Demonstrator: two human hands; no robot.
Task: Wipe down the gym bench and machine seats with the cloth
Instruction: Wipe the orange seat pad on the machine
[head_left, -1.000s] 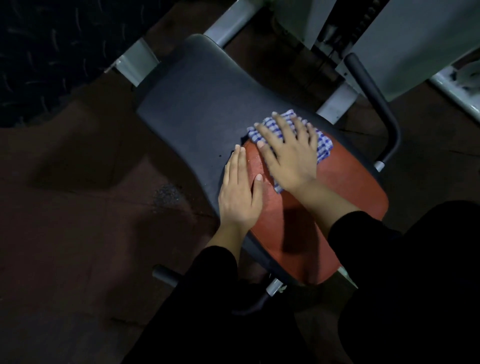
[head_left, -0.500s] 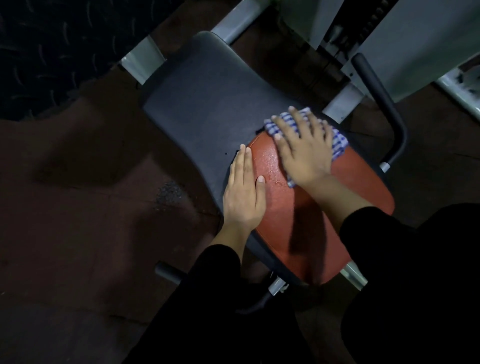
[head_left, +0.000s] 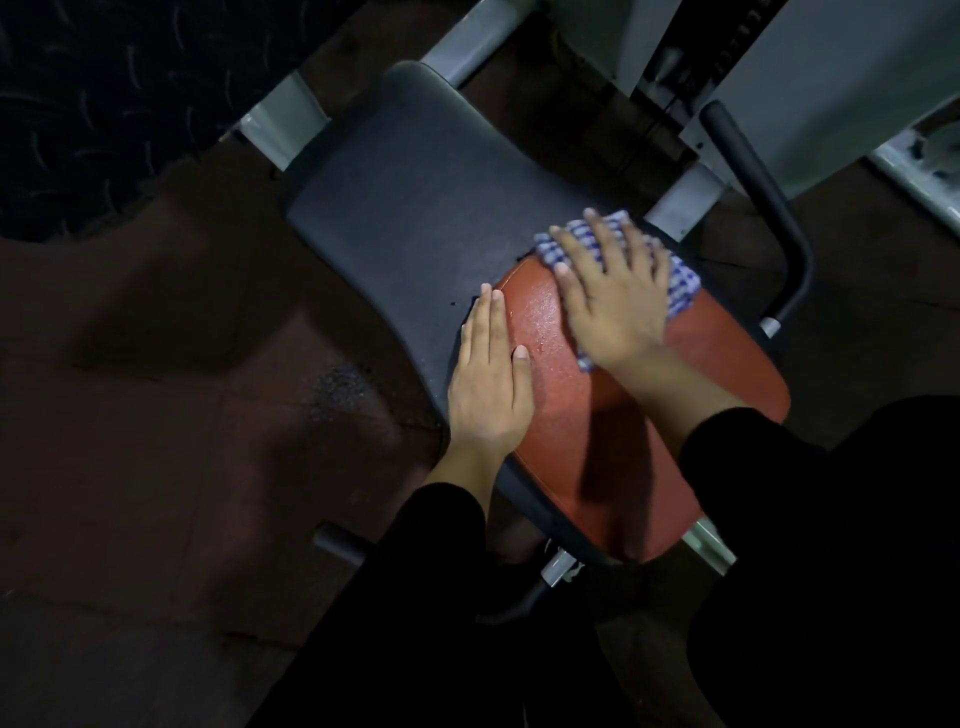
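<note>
A machine seat fills the middle of the view, with a black pad (head_left: 415, 208) at the far end and a red panel (head_left: 623, 441) nearer me. My right hand (head_left: 613, 296) lies flat, fingers spread, pressing a blue-and-white checked cloth (head_left: 680, 286) onto the far end of the red panel. The cloth shows only at the fingertips and to the right of the hand. Wet droplets glisten on the red surface just left of that hand. My left hand (head_left: 488, 384) rests flat with straight fingers on the seat's left edge, where black meets red.
A black curved handle bar (head_left: 769, 208) rises right of the seat. Grey machine frame panels (head_left: 831, 78) stand behind it, and grey metal supports (head_left: 280, 130) lie at the seat's far left. A short grey peg (head_left: 337, 543) sticks out below the seat. Dark floor spreads to the left.
My right hand has slid the cloth to the right and slightly away across the red panel. My left hand has kept its place on the seat's edge.
</note>
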